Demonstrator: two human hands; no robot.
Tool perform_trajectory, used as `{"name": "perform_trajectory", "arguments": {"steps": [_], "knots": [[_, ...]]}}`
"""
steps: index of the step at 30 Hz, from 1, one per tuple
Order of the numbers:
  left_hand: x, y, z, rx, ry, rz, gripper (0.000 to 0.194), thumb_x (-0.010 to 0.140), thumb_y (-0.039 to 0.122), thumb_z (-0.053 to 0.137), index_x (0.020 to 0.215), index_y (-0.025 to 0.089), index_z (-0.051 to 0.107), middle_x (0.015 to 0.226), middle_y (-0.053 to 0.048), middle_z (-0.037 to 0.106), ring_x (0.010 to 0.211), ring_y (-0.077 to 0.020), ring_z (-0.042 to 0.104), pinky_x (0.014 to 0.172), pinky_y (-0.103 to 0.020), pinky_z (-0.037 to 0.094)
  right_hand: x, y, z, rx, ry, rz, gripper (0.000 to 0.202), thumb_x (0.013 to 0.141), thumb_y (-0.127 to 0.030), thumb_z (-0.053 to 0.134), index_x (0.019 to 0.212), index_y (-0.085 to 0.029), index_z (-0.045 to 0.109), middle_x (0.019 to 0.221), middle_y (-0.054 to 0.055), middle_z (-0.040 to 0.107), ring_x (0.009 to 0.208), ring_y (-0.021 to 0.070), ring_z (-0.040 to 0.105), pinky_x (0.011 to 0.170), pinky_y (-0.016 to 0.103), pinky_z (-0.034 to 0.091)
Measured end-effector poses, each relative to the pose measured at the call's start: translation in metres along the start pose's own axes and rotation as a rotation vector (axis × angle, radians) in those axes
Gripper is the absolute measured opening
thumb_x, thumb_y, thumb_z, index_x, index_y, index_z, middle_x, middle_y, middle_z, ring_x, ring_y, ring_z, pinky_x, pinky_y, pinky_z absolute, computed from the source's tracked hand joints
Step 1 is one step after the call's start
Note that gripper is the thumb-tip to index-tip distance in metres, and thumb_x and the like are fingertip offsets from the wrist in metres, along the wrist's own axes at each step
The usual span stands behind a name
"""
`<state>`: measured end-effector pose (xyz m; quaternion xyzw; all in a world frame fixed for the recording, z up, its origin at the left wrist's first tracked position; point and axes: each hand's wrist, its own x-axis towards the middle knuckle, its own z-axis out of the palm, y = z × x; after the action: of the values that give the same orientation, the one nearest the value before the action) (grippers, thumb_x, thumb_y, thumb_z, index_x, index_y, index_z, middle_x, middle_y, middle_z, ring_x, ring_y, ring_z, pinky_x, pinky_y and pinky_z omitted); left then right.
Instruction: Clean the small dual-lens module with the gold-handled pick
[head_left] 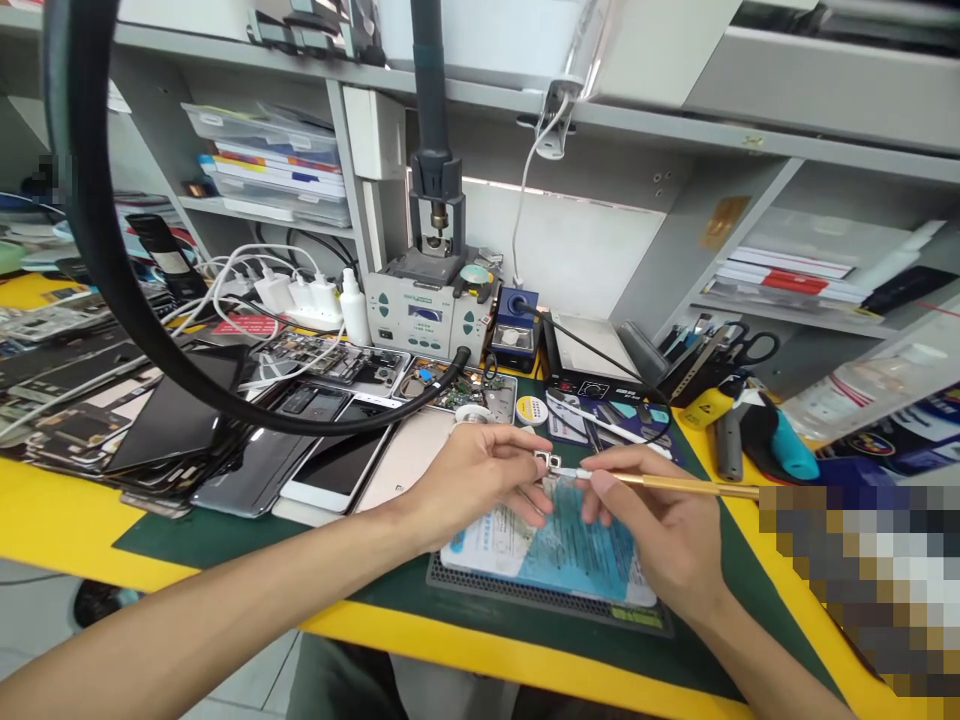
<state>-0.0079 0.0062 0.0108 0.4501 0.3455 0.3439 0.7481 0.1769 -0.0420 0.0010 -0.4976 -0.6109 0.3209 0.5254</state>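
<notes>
Presently, left hand (480, 475): thumb and fingertips pinching small metal-framed part (555, 461), above blue-and-white packet (592, 565).
Right hand (664, 520): fingers pinching gold-handled tool (697, 486), tip at the part, also above packet.
Grey control unit (424, 325): beyond packet.
White phone (341, 455): left of packet.

Your tool (697, 486) has a smooth, gold metallic-looking shaft; the small part (555, 462) you're holding looks metal-framed. Your green mat (757, 590) is matt, white phone (341, 455) has a glossy screen, black hose (97, 240) smooth and rubbery-looking, shelf boxes (262, 130) clear plastic
</notes>
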Motion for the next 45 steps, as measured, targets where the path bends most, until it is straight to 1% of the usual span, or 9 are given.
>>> {"name": "perform_trajectory", "arguments": {"steps": [5, 8, 12, 15, 20, 30, 35, 39, 45], "knots": [[-0.0004, -0.0011, -0.0007, 0.002, 0.000, -0.001, 0.023, 0.077, 0.015, 0.067, 0.099, 0.008, 0.066, 0.060, -0.006, 0.071, 0.052, -0.0174, 0.070, 0.055, -0.026, 0.058, -0.0003, 0.0013, -0.0007, -0.014, -0.016, -0.037, 0.010, 0.090, -0.026, 0.061, 0.089, -0.019, 0.068, 0.065, 0.001, 0.064, 0.054, 0.0149, 0.060, 0.052, 0.027, 0.046], [-0.0003, -0.0022, -0.0004, 0.010, -0.004, 0.008, 0.021, 0.079, 0.013, 0.064, 0.100, 0.008, 0.066, 0.060, -0.006, 0.071, 0.052, -0.0172, 0.070, 0.053, -0.026, 0.058, -0.0021, 0.0024, -0.0008, -0.079, 0.006, -0.148, 0.009, 0.091, -0.021, 0.060, 0.089, -0.021, 0.068, 0.070, 0.002, 0.064, 0.054, 0.0141, 0.060, 0.052, 0.027, 0.047], [0.0008, -0.0035, 0.0006, 0.028, 0.013, 0.015, 0.020, 0.080, 0.011, 0.062, 0.100, 0.009, 0.066, 0.059, -0.006, 0.071, 0.051, -0.0172, 0.069, 0.052, -0.026, 0.058, -0.0048, 0.0028, -0.0005, -0.212, 0.004, -0.326, 0.015, 0.088, -0.011, 0.059, 0.093, -0.023, 0.068, 0.073, 0.002, 0.064, 0.062, 0.0152, 0.062, 0.052, 0.027, 0.046], [0.0013, -0.0046, 0.0008, 0.057, 0.027, 0.022, 0.019, 0.080, 0.011, 0.062, 0.099, 0.009, 0.066, 0.059, -0.006, 0.071, 0.050, -0.0175, 0.069, 0.051, -0.027, 0.059, -0.0054, 0.0023, -0.0001, -0.247, 0.021, -0.380, 0.019, 0.086, -0.009, 0.060, 0.095, -0.024, 0.068, 0.073, 0.003, 0.065, 0.064, 0.0169, 0.061, 0.052, 0.029, 0.045], [0.0006, -0.0053, 0.0012, 0.073, 0.027, 0.045, 0.017, 0.080, 0.010, 0.063, 0.097, 0.008, 0.066, 0.058, -0.005, 0.070, 0.051, -0.0173, 0.069, 0.050, -0.026, 0.059, -0.0056, 0.0018, 0.0003, -0.227, 0.093, -0.369, 0.016, 0.086, -0.011, 0.062, 0.093, -0.024, 0.069, 0.072, 0.003, 0.065, 0.059, 0.0172, 0.061, 0.052, 0.032, 0.046], [0.0002, -0.0053, 0.0021, 0.101, 0.023, 0.050, 0.018, 0.081, 0.009, 0.062, 0.098, 0.008, 0.066, 0.058, -0.003, 0.069, 0.050, -0.0153, 0.068, 0.049, -0.023, 0.059, -0.0048, 0.0045, -0.0012, -0.216, 0.049, -0.369, 0.019, 0.086, -0.008, 0.060, 0.093, -0.023, 0.070, 0.074, 0.004, 0.065, 0.061, 0.0172, 0.061, 0.053, 0.033, 0.047], [-0.0022, -0.0034, 0.0015, 0.139, -0.001, 0.035, 0.020, 0.083, 0.013, 0.061, 0.102, 0.010, 0.065, 0.062, -0.004, 0.070, 0.053, -0.0144, 0.068, 0.054, -0.024, 0.059, -0.0039, 0.0034, -0.0020, -0.203, 0.011, -0.402, 0.022, 0.083, -0.005, 0.061, 0.093, -0.022, 0.071, 0.075, 0.003, 0.066, 0.061, 0.0177, 0.061, 0.052, 0.033, 0.046], [-0.0024, -0.0028, 0.0007, 0.157, -0.009, 0.032, 0.021, 0.083, 0.013, 0.060, 0.104, 0.010, 0.064, 0.063, -0.005, 0.071, 0.052, -0.0143, 0.068, 0.054, -0.024, 0.059, -0.0034, 0.0030, -0.0020, -0.202, -0.004, -0.388, 0.022, 0.083, -0.004, 0.061, 0.092, -0.021, 0.071, 0.076, 0.004, 0.066, 0.064, 0.0182, 0.061, 0.054, 0.034, 0.046], [-0.0023, -0.0034, 0.0007, 0.161, -0.002, 0.037, 0.020, 0.083, 0.012, 0.060, 0.102, 0.010, 0.064, 0.063, -0.005, 0.071, 0.051, -0.0148, 0.069, 0.053, -0.024, 0.059, -0.0023, 0.0024, -0.0011, -0.203, -0.020, -0.368, 0.023, 0.084, -0.005, 0.060, 0.093, -0.023, 0.071, 0.072, 0.002, 0.064, 0.060, 0.0169, 0.060, 0.051, 0.033, 0.046]]}}
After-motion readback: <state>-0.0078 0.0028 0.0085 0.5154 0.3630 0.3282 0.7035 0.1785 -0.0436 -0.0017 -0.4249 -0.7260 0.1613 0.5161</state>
